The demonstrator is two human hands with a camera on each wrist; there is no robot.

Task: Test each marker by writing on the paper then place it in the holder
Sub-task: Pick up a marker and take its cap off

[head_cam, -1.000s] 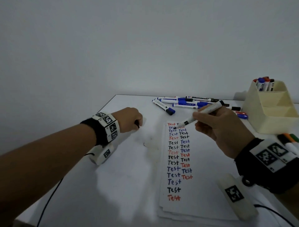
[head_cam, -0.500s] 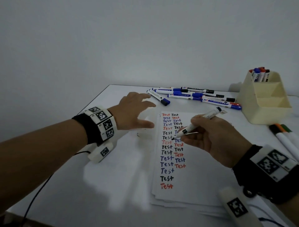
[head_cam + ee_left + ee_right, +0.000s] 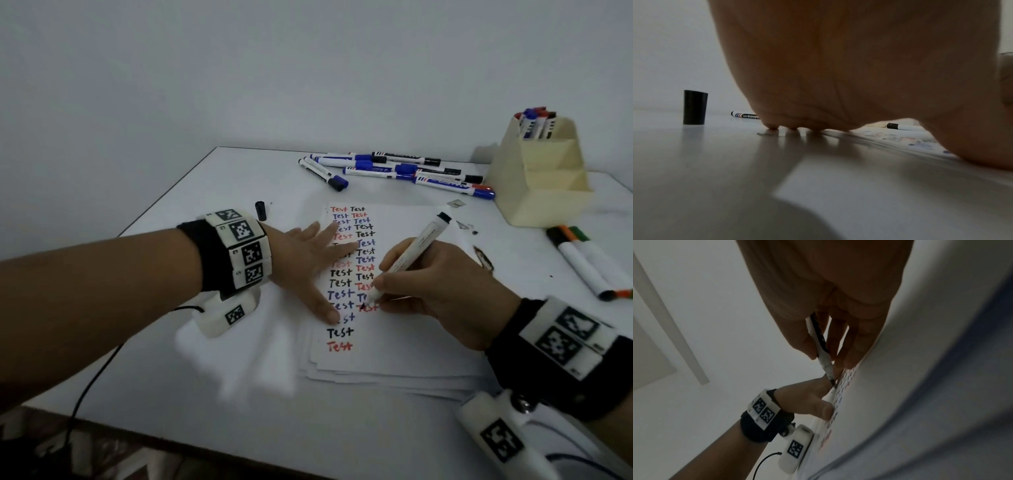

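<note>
While the head view shows the right hand [image 3: 445, 294] pinching an uncapped black marker [image 3: 407, 260] with its tip on the paper [image 3: 421, 335] under the second column of "Test" words, the left hand [image 3: 308, 260] lies flat with fingers spread, pinning the sheet's left edge to the desk [image 3: 171, 359]. The holder [image 3: 537, 178] stands far right, some markers already in it; the loose cap [image 3: 260, 210] stands beyond the left wrist. The left wrist view shows the fingertips [image 3: 772, 127] pressed down and the cap [image 3: 694, 107] upright. The right wrist view confirms the fingers [image 3: 803, 340] clamped around the marker [image 3: 824, 353]. The writing step appears to be in hand; next would likely come recapping, then carrying it to the holder.
</note>
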